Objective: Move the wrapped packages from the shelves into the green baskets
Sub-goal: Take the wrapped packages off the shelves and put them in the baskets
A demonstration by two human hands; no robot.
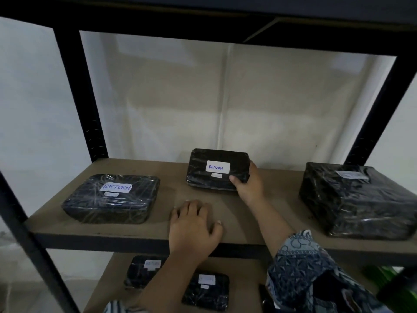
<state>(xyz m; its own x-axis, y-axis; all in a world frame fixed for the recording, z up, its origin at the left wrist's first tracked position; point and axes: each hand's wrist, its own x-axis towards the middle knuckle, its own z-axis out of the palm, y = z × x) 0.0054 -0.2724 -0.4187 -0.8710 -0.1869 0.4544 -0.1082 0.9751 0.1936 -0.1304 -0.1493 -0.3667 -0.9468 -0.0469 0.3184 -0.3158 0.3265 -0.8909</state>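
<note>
A small black wrapped package (pixel 212 170) with a white RETURN label is tilted up at the middle back of the brown shelf (pixel 259 213). My right hand (pixel 247 182) grips its right corner. Palm down, my left hand (pixel 194 222) rests on the shelf board in front of it, fingers apart, holding nothing. A flat wrapped package (pixel 112 199) labelled RETURN lies at the left. A bulky wrapped package (pixel 358 199) sits at the right. Two more wrapped packages (pixel 141 271) (pixel 206 292) lie on the lower shelf. A green basket (pixel 388 283) edge shows blurred at the lower right.
Black metal uprights (pixel 76 93) (pixel 374 109) frame the shelf, and a dark upper shelf (pixel 203 19) hangs overhead. A white sheet (pixel 225 98) covers the back.
</note>
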